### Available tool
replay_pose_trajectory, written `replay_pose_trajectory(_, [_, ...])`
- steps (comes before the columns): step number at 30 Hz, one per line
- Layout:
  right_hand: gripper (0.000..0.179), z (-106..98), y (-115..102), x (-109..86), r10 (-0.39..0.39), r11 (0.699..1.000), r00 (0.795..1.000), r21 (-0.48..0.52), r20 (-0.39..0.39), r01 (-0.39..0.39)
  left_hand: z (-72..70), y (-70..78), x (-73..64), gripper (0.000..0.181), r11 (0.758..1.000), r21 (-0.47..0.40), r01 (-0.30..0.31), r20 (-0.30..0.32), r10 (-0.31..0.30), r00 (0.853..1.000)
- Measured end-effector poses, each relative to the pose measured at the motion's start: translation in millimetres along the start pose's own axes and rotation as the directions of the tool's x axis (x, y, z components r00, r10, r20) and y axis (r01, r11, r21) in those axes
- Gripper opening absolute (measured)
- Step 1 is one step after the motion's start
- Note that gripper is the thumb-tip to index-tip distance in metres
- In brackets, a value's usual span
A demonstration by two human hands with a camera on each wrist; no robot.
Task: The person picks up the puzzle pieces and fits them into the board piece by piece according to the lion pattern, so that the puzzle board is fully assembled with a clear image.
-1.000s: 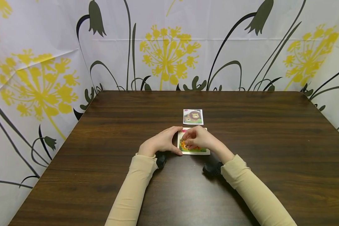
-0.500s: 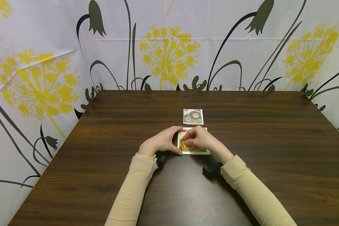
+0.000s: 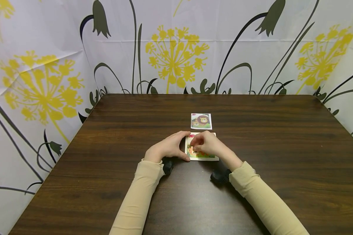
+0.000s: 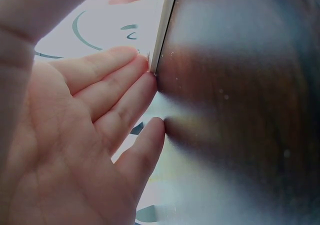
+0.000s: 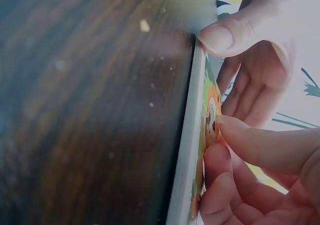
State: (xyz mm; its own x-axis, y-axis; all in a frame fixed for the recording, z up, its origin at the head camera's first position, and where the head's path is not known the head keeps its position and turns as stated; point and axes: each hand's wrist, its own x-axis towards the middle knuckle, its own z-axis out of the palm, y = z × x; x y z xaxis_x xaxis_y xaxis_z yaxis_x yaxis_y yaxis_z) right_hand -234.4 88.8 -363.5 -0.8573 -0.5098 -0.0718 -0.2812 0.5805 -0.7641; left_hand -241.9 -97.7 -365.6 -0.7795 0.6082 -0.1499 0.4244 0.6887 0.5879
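A flat square picture puzzle (image 3: 206,157) with a pale rim and an orange animal design lies on the table in the head view. My left hand (image 3: 168,147) holds its left side, thumb at the near corner and fingertips at the far corner. In the left wrist view those fingers (image 4: 122,102) stretch out to the puzzle's edge (image 4: 165,27). My right hand (image 3: 208,144) is over the puzzle, thumb and forefinger pinching an orange puzzle piece (image 5: 214,130) at its surface. The fingers partly cover this piece, so its outline cannot be made out.
Just beyond the puzzle lies a square card (image 3: 201,121) with a lion picture. Both rest on a dark wooden table (image 3: 282,147). A white cloth (image 3: 176,19) with yellow and grey flowers hangs behind the table. Black wrist cameras (image 3: 220,176) sit low by the wrists.
The right hand's lower fingers have drawn in slightly, and the orange picture beneath them looks different and shows more. The left hand, the puzzle and the lion card stay where they were.
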Motion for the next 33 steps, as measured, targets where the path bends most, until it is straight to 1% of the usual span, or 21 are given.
replay_pose_trajectory(4, [0.008,0.0,-0.3,0.0,-0.001,1.0,1.0,-0.005,0.0,0.001,-0.5,0.2,0.3,0.092,1.0,0.0,0.005,0.004,-0.005,1.0])
replay_pose_trajectory(13, [0.008,2.0,-2.5,0.1,0.025,0.999,1.0,-0.022,-0.019,-0.025,-0.5,0.9,0.4,0.092,1.0,-0.009,0.003,0.0,-0.003,1.0])
replay_pose_trajectory(26, [0.005,4.0,-8.8,-0.2,0.016,0.994,1.0,-0.11,-0.002,-0.017,-1.1,0.0,-0.1,0.092,1.0,-0.016,0.005,0.002,-0.005,1.0])
replay_pose_trajectory(33, [0.004,4.6,-8.3,0.6,0.012,0.993,1.0,-0.119,0.016,-0.01,-0.9,-0.3,-0.1,0.094,0.999,-0.02,0.027,0.012,-0.026,1.0])
